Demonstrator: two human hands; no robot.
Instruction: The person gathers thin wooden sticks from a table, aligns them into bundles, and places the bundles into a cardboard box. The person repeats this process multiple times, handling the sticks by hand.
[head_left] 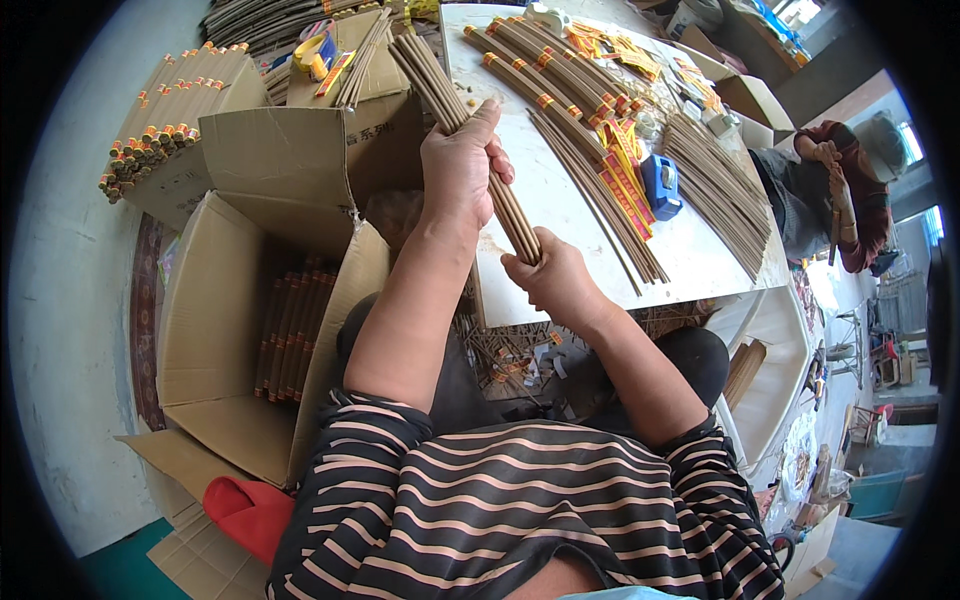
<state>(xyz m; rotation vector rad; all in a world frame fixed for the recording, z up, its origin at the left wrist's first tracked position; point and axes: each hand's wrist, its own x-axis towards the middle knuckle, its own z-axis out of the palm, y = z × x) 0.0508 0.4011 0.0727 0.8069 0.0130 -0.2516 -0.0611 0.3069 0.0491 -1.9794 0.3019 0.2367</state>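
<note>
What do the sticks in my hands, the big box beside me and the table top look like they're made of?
Bundle of sticks, held by the left hand and right hand: thin, matte brown rods, probably incense paste on slivers, though that is uncertain. Box: plain brown corrugated cardboard, with creased, bent flaps. Table top: smooth, pale, slightly glossy; possibly stone or laminate, hard to tell.

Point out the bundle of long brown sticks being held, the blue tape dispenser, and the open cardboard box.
Bundle of long brown sticks point(437, 85), head view, upper shaft.
Blue tape dispenser point(661, 186), head view, body.
Open cardboard box point(200, 330), head view, left flap.
</note>
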